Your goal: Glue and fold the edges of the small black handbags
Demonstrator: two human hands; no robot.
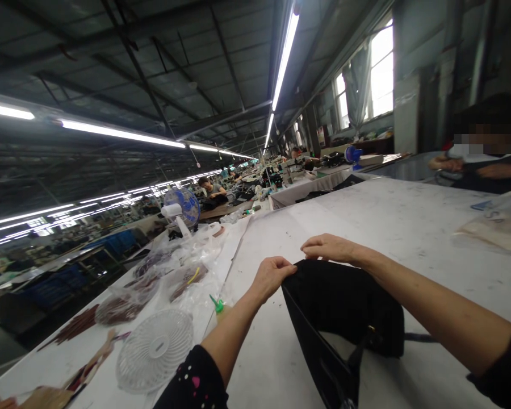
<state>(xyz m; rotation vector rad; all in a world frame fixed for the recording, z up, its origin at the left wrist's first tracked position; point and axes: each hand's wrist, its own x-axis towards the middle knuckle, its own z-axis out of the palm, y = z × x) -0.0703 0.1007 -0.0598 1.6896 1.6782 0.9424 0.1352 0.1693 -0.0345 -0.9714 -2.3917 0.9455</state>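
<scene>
A black fabric bag (340, 292) with a strap and a small gold-coloured metal piece stands on the white table (255, 352) in front of me. My left hand (273, 277) pinches its upper left corner between thumb and fingers. My right hand (330, 249) lies along the far side of the top edge, fingers pointing left and fairly straight; its palm side and thumb are partly hidden, and whether it grips the fabric cannot be made out.
Left of the bag are a white round fan (156, 349), a green-capped bottle (218, 305) and plastic bags (187, 250). A blue fan (185, 207) stands farther back. Across the table at right, a person's hands (449, 163) hold dark material near a plastic bag (502, 221).
</scene>
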